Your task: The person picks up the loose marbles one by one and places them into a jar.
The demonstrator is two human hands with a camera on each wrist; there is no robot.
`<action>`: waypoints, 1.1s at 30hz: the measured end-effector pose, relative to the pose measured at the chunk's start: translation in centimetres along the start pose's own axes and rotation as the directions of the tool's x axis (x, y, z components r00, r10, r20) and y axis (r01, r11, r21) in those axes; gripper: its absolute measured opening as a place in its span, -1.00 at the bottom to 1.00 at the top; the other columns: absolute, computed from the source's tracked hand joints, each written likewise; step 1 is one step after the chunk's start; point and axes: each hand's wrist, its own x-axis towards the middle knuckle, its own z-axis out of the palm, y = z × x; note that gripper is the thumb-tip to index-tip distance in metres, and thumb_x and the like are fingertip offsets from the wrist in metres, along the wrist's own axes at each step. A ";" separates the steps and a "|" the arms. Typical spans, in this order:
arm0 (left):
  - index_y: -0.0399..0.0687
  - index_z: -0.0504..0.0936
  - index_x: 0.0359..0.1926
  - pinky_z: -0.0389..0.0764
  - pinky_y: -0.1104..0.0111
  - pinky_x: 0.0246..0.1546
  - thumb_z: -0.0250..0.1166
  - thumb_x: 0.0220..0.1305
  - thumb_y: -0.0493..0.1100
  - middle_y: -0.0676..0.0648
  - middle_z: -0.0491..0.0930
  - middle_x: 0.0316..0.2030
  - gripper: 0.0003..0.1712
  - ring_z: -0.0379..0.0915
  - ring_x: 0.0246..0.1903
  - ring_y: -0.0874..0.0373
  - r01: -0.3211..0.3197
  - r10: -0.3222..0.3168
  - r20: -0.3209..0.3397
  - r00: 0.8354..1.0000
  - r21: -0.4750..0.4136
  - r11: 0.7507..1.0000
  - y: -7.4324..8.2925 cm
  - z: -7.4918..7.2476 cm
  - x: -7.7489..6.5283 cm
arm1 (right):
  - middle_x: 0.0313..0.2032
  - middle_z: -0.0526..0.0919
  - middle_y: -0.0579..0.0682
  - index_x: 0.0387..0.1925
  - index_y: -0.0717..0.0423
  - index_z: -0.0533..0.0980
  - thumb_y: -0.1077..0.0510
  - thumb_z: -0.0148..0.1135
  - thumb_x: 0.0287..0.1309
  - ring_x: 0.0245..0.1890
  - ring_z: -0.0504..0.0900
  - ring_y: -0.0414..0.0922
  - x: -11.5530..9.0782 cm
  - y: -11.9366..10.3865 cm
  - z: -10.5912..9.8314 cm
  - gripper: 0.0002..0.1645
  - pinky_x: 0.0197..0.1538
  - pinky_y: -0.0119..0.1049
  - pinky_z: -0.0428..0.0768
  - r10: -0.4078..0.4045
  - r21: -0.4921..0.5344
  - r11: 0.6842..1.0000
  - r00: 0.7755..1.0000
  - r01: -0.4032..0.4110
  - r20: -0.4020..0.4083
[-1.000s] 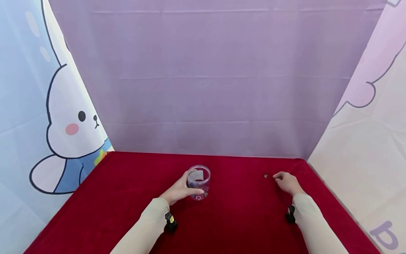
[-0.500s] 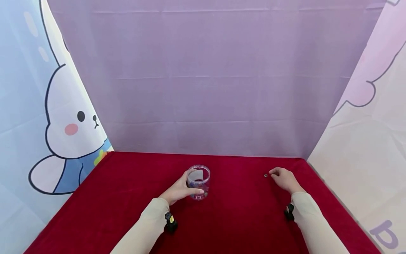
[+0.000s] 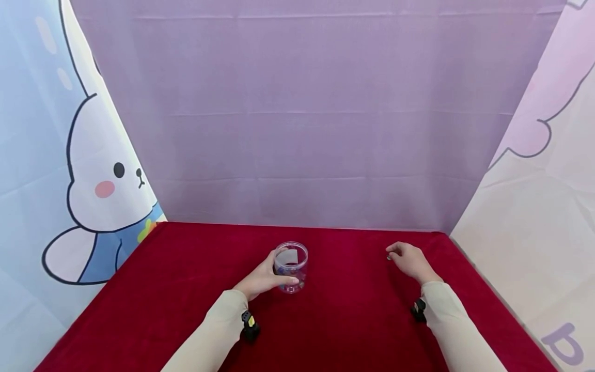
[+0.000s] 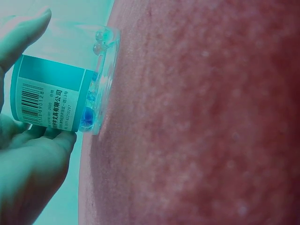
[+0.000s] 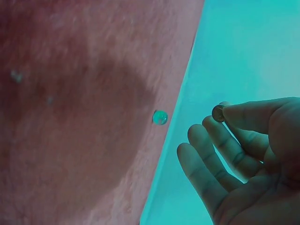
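My left hand (image 3: 262, 279) grips a clear plastic jar (image 3: 291, 263) round its side, the thumb at the front. In the left wrist view the jar's label (image 4: 51, 93) bears a barcode, and several glass marbles (image 4: 87, 117) lie at its bottom. On the right, my right hand (image 3: 411, 261) pinches a dark marble (image 5: 218, 113) between thumb and index finger, the other fingers loosely bent. A greenish clear marble (image 5: 160, 117) rests on the cloth; in the head view it shows just under the right fingertips.
A red cloth (image 3: 344, 310) covers the table. A purple curtain (image 3: 302, 113) hangs behind it, with a rabbit-printed curtain (image 3: 107, 170) at left and a pale printed one (image 3: 548, 217) at right. Each wrist wears a small black camera.
My right hand has moved left from beside the marble on the cloth to over it. The left hand and the jar have stayed in place.
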 end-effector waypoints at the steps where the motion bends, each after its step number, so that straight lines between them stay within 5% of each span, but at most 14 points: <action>1: 0.01 0.00 0.54 0.37 -0.09 0.24 0.50 0.19 -0.08 -0.16 0.27 0.33 0.08 0.19 0.32 -0.10 0.003 -0.003 0.000 1.000 -0.002 1.000 0.0 0.0 0.0 | -0.19 0.70 0.16 -0.04 0.34 0.60 0.31 0.16 0.34 -0.15 0.63 0.12 0.0 -0.1 0.0 -0.76 -0.10 0.00 0.56 0.000 0.004 1.000 1.000 0.000 0.000; 9: 0.00 -0.02 0.55 0.34 -0.11 0.26 0.50 0.19 -0.07 -0.16 0.28 0.34 0.10 0.19 0.32 -0.09 0.009 -0.009 -0.005 1.000 -0.010 1.000 -0.1 0.0 0.1 | -0.01 0.63 0.23 0.00 0.28 0.61 0.28 0.16 0.36 0.00 0.57 0.19 0.0 -1.8 0.7 -0.75 0.01 0.10 0.55 -0.038 0.018 0.999 0.999 0.038 0.005; 33: -0.03 -0.04 0.56 0.35 -0.09 0.26 0.51 0.19 -0.08 -0.17 0.26 0.36 0.11 0.17 0.34 -0.11 -0.004 0.004 0.001 1.000 -0.012 1.000 0.3 0.1 -0.1 | -0.05 0.66 0.03 -0.05 0.12 0.65 0.25 0.23 0.35 -0.09 0.60 0.01 0.4 -8.7 2.8 -0.81 -0.05 -0.05 0.59 -0.158 0.086 0.984 0.987 0.157 0.013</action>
